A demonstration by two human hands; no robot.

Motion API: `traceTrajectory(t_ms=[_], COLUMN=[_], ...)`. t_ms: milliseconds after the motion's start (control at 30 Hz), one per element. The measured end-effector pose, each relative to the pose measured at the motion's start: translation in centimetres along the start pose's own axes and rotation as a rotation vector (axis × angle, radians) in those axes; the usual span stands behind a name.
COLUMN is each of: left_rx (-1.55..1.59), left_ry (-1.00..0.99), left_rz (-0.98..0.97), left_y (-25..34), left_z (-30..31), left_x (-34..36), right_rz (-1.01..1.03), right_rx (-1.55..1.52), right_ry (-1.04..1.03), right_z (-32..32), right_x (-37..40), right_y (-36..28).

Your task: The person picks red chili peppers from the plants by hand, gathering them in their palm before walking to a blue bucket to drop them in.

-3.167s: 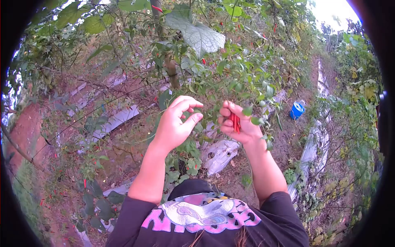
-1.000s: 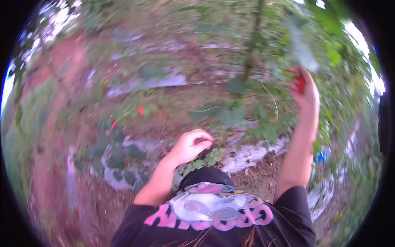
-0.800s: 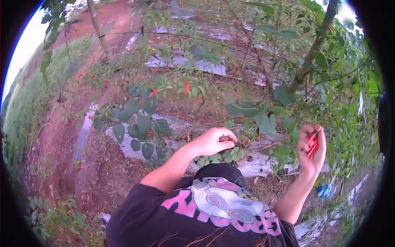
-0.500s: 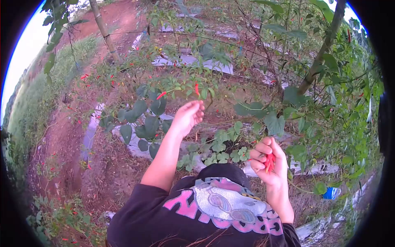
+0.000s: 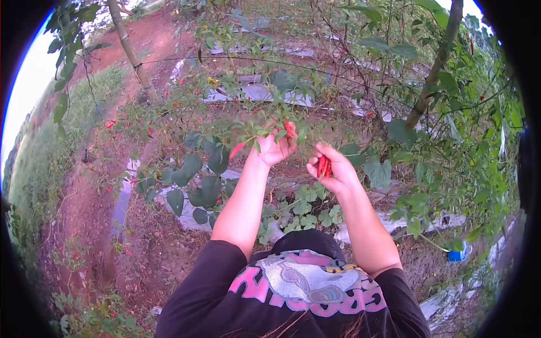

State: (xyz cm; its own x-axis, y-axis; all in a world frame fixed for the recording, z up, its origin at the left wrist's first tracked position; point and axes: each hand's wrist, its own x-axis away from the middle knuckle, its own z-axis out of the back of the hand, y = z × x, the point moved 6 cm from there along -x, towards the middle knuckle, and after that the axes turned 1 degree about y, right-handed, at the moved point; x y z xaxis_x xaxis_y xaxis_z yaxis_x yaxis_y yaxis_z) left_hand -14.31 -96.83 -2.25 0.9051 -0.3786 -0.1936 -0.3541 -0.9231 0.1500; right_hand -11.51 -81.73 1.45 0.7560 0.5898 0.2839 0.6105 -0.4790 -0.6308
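Among the upper leaves of a chili plant, my left hand (image 5: 276, 147) has its fingers curled around a red chili (image 5: 290, 129) and nearby foliage. Just left of that wrist, another red chili (image 5: 236, 150) hangs at a slant. My right hand (image 5: 332, 168) is closed on several picked red chilies (image 5: 324, 167), whose red bodies show between the fingers and palm. It is lower and to the right of my left hand, and the two do not touch.
Bamboo poles stand at the upper left (image 5: 128, 48) and upper right (image 5: 438, 67), with a thin line between. Broad-leaved vines (image 5: 208, 190) grow below my left hand. A blue container (image 5: 457, 252) lies at the lower right. Plastic sheeting (image 5: 256, 93) covers soil strips.
My left hand has moved up and right into the leaves around the upright chili. My right hand, with its chilies, has moved up and left, closer to my left hand.
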Motion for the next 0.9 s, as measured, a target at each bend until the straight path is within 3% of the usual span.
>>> traceTrajectory(t_ms=[100, 167, 300, 433, 467, 567, 633, 667, 733, 800, 900], left_rx=[0.03, -0.003, -0.154, -0.186, -0.159, -0.43, -0.422, -0.42, -0.574, -0.885, -1.571], left_ry=[-0.023, 0.082, 0.167, 0.176, 0.082, 0.457, 0.233, 0.217, 0.335, 0.606, 0.139], left_rz=[0.106, 0.075, -0.019, -0.107, -0.07, -0.166, -0.174, -0.249, -0.344, -0.375, -0.833], left_y=[-0.6, -1.1, -2.0, -2.8, -2.9, -3.5, -3.3, -4.0, -4.2, -3.5, -2.0], left_z=[0.7, 1.4, 2.3, 2.8, 4.0, 1.9, 3.5, 2.1, -0.1, -1.1, -3.8], left_x=[-0.3, -0.5, -0.3, 0.7, 0.6, 2.5, 2.5, 3.4, 3.8, 2.7, 2.0], right_rz=[0.122, 0.166, 0.31, 0.42, 0.393, 0.295, 0.328, 0.347, 0.333, 0.298, 0.238], right_rx=[0.221, 0.345, 0.702, 0.857, 0.853, 0.969, 0.996, 1.01, 0.94, 0.849, 0.731], right_ry=[0.047, 0.013, 0.165, 0.144, 0.205, 0.2, 0.196, 0.194, 0.191, 0.181, 0.147], right_z=[-1.5, -2.1, -4.5, -2.2, -4.0, -4.2, -3.3, -2.8, -1.4, -0.7, -0.3], right_x=[-1.7, -3.3, -3.8, -5.3, -3.0, -0.8, -0.5, -0.6, -0.9, -0.9, -0.4], right_y=[-1.7, -2.5, -4.2, -3.7, -3.8, -3.6, -3.4, -3.4, -3.3, -3.3, -3.3])
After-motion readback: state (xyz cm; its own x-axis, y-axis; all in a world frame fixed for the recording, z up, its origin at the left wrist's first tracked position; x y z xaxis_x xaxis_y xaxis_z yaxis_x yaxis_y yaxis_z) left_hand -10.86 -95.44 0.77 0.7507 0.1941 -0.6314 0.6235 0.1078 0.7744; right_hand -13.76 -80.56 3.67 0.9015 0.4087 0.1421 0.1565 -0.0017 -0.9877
